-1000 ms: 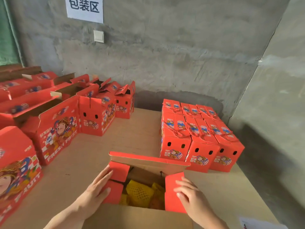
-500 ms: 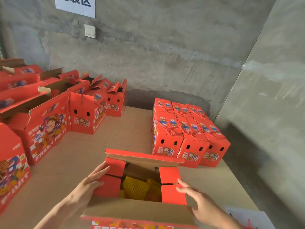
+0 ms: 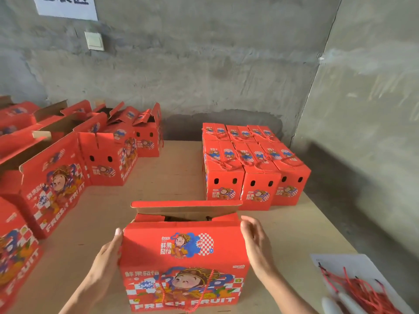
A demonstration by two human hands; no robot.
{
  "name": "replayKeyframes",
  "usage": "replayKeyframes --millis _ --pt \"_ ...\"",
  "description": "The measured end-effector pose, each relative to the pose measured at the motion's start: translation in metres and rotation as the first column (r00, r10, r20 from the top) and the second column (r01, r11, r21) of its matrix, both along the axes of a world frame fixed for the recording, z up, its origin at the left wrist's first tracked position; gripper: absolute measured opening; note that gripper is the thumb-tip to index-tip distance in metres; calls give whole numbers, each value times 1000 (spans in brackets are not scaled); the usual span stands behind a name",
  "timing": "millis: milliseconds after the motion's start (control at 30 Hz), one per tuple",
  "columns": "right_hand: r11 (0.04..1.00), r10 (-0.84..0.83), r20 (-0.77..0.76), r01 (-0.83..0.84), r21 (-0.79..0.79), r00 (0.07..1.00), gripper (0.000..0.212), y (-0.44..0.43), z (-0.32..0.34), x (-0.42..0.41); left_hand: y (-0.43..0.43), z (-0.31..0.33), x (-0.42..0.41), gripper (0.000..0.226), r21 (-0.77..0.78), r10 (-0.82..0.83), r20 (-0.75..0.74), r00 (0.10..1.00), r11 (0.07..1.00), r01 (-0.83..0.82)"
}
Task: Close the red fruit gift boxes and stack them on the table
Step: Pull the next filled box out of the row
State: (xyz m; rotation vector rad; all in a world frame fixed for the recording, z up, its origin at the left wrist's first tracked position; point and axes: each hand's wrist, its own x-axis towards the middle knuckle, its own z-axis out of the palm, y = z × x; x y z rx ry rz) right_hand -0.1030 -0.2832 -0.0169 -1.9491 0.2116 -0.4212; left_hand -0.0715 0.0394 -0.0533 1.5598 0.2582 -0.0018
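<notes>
Probably the near red cardboard gift box (image 3: 183,257) is stiff, heavy; left hand (image 3: 106,252) and right hand (image 3: 256,243), fingers straight, flank its sides, the best hold.

The sign (image 3: 66,6) on the wall is cut off by the top edge, so only the lower strokes of its characters show. The near flap (image 3: 181,236) hides what lies inside the front box (image 3: 183,279); only a dark gap shows under the rear flap (image 3: 186,209). The left hand (image 3: 106,257) lies along the box's side, its forearm cut off below. The right hand (image 3: 256,241) is smeared, and whether it touches the box cannot be told. At the lower right, red cords (image 3: 362,291) on a white sheet (image 3: 335,261) are blurred and run out of frame; pale shapes (image 3: 335,304) beside them cannot be made out. The left boxes (image 3: 13,252) are cut by the left edge.
</notes>
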Motion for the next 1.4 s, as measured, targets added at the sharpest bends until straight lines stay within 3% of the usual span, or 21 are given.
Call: replayKeyframes --millis 67,200,333,533,700,900,1067,1133,1200,1267,1400 --pt "993 -90 125 99 -64 988 21 15 -15 -2 -6 9 -5 43 90 -43 26 999 995 40" --pt "982 -13 244 58 -180 970 25 9 -19 0 -23 28 -13 32 177 -101 68 993 980 87" --pt "971 -24 295 93 -222 955 20 9 -20 0 -30 33 -7 25 435 21 174 985 895 -96" --pt "960 -1 298 85 -267 954 18 7 -20 5 -40 20 -4 17 575 106 318 942 769 -281" --pt "964 0 264 70 -255 964 18 6 -20 8 -43 18 -3 25 597 160 330 930 728 -337" --pt "976 2 104 20 -216 995 16 -5 -18 23 -44 20 -5 23 591 194 268 944 741 -320" --pt "987 -27 102 43 -154 994 7 -5 -26 22 -41 22 -5 14 429 278 162 947 844 -321" --pt "999 -24 42 26 -43 999 18 -8 -28 20 -37 23 -3 6 329 282 101 954 896 -299" --pt "998 29 -46 -26 58 999 36 -8 -26 22 -32 25 3 13 264 273 33 962 925 -271" --pt "993 108 -99 -102 63 989 51 -9 -22 26 -30 29 12 21 234 252 -31 967 943 -238" --pt "956 294 -115 -293 23 949 73 -17 -10 33 -36 33 18 52 363 186 -11 982 916 -170"
